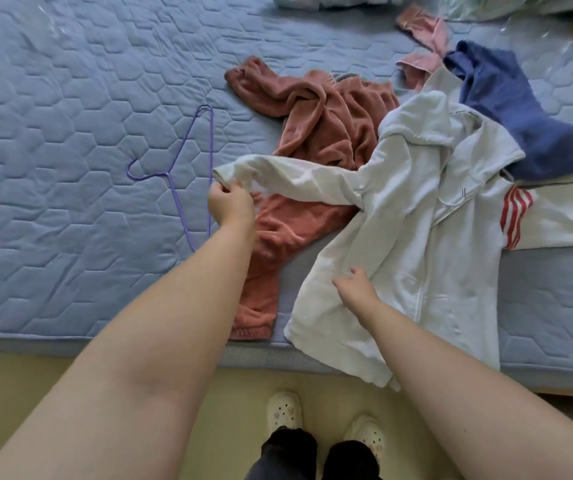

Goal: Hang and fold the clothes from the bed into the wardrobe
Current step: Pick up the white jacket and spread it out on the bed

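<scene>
Barely begun: left hand [231, 202] pinches hoodie [416, 237] sleeve, right hand [356, 285] touches it, grip unclear; hanger [188, 140] unused, clothes on bed [70, 98].

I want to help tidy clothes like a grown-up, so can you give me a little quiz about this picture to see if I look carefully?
1. True or false: the purple hanger lies on the bed, outside the white hoodie.
2. What does the left hand pinch? A the hoodie's sleeve end; B the hanger; C nothing.
3. Which hand rests on the hoodie's body?
Key: 1 true; 2 A; 3 the right hand.
</scene>
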A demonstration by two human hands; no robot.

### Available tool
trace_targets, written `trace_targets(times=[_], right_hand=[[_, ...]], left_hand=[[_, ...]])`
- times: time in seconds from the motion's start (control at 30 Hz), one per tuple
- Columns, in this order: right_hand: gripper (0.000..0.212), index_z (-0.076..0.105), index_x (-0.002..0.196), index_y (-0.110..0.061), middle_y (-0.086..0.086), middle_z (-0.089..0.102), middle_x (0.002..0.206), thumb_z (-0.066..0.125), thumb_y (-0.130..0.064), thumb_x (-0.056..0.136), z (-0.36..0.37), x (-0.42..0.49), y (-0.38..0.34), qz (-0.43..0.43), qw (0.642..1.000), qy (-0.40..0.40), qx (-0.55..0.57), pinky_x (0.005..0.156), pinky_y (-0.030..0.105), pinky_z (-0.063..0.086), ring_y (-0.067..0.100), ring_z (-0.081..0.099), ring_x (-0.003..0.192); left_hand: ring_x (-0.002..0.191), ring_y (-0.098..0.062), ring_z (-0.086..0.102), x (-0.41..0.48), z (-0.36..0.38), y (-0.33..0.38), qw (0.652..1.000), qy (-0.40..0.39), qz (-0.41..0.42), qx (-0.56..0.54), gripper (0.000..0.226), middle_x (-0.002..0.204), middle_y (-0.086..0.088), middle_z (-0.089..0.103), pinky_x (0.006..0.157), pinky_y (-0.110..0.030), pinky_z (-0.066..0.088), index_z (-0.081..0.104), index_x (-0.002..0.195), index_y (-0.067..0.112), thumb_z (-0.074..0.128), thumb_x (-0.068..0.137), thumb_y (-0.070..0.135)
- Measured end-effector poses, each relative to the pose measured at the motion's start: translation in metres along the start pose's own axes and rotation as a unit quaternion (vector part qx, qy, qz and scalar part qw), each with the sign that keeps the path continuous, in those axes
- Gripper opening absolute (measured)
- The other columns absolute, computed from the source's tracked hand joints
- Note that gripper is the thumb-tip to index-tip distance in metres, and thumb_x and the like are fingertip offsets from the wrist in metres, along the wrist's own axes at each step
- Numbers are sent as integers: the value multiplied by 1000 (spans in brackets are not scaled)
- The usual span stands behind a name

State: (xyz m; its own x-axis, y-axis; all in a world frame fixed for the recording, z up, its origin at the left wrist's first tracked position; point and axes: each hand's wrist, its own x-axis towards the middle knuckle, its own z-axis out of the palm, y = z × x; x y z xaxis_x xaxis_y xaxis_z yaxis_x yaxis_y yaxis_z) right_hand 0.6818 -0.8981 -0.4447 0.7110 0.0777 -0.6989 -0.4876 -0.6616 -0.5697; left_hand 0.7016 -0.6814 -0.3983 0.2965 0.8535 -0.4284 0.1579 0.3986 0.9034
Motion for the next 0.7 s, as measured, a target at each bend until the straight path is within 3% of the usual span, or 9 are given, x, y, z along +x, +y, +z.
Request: trace_targets(times=[0.07, 0.1, 0.17, 0.23, 0.27, 0.33, 0.43, 0.5, 0.7], right_hand=[[56, 30, 144, -5, 10, 49, 103, 51, -14, 93, 0, -1, -21, -24, 1000, 11, -10, 76, 25, 37, 21, 48, 91], [57, 30, 144, -5, 9, 48, 103, 52, -15, 93, -1, -1, -28, -35, 999, 15, -17, 77, 25, 37, 21, 48, 91], [58, 29, 145, -7, 8, 48, 104, 52, -16, 93, -4, -2, -35, -47, 999, 19, -14, 76, 24, 36, 20, 48, 92], [59, 28, 146, -7, 8, 49, 108, 52, -17, 93, -7, -3, -32, -49, 999, 17, -11, 79, 24, 36, 21, 50, 95], [59, 28, 146, -7, 10, 51, 114, 52, -18, 94, -9, -3, -28, -47, 999, 17, -18, 84, 25, 37, 23, 52, 101], [58, 27, 146, -7, 13, 47, 133, 51, -20, 94, -14, -1, -16, -37, 999, 14, -28, 89, 27, 37, 26, 50, 112], [59, 25, 146, -10, 11, 47, 132, 50, -21, 93, -23, 8, 7, -17, 999, 2, -32, 82, 25, 34, 20, 48, 99], [60, 26, 146, -11, 11, 45, 136, 50, -21, 92, -32, 17, 23, -2, 999, 0, -39, 86, 27, 36, 24, 50, 111], [59, 32, 143, -6, 16, 36, 146, 54, -18, 89, -69, 61, 74, 58, 992, 89, -68, 107, 33, 33, 32, 39, 131]], left_hand=[[58, -13, 53, 16, 6, 45, 976, -6, -37, -214, 26, 72, -4, 53, 54, -24, 52, 53, 92, 8, 37, 91, -13], [61, -11, 48, 18, 5, 57, 967, -39, -50, -247, 30, 71, -2, 52, 58, -22, 47, 52, 105, 9, 37, 91, -13], [73, -14, 47, 13, 0, 58, 973, -134, -83, -166, 48, 75, 3, 58, 78, -27, 39, 37, 137, 18, 39, 94, -4], [104, -21, 53, -5, -5, 35, 967, -218, -125, -42, 63, 110, 4, 62, 98, -35, 36, 20, 150, 24, 45, 95, 6], [121, -24, 48, -15, -6, 19, 959, -241, -148, -16, 67, 133, 0, 51, 105, -39, 33, 16, 151, 28, 48, 95, 9], [134, -22, 38, -36, -6, -13, 946, -265, -186, -8, 72, 152, 0, 31, 107, -41, 27, 12, 151, 35, 48, 95, 8], [135, -22, 38, -50, -2, -61, 924, -298, -228, 75, 66, 151, -3, 34, 106, -40, 28, 19, 151, 30, 49, 95, 10], [133, -25, 39, -55, -1, -89, 908, -318, -228, 147, 61, 148, -7, 37, 104, -38, 33, 26, 150, 22, 49, 95, 9], [137, -30, 33, -58, 7, -164, 811, -322, -84, 482, 84, 152, -8, 30, 110, -40, 33, 17, 151, 16, 66, 84, 23]])
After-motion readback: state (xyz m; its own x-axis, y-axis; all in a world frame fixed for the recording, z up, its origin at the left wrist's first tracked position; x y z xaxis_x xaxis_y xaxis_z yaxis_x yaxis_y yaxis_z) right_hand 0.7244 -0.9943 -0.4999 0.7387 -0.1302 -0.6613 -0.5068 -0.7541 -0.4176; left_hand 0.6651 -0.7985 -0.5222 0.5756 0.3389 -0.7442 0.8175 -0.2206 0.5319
